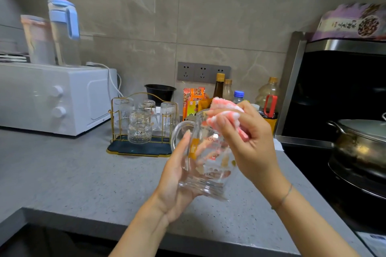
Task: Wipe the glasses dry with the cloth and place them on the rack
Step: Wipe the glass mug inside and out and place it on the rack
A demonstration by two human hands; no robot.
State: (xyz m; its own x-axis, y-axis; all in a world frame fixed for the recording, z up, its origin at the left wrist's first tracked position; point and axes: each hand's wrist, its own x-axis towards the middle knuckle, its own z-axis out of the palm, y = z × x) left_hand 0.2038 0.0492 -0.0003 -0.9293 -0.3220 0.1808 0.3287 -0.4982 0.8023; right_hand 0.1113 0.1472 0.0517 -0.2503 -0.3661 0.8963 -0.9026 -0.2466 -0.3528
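a clear glass mug with a handle is held in the air in front and to the right of the rack, above the grey bench and not touching it. the mug is tilted, its mouth up and away, its thick base toward the person. the left hand cups it from below and from the left, palm under the base, thumb stretched up along the side near the handle. its other fingers wrap round the far side and show through the glass. the right hand grips a bunched pink-and-white cloth and presses it onto the mug's rim. pink shows through the wall of the mug too, so part of the cloth seems to hang inside.

the rack is a gold wire frame on a dark tray, standing on the bench. four glasses are on it: a dimpled one in front, three more behind it. just left of the rack stands a white oven with two lidded jugs on top. behind the rack is a black bowl. to the right of the rack, along the wall, are an orange packet and several bottles. far right of the rack, a lidded metal pot sits on a dark stove.
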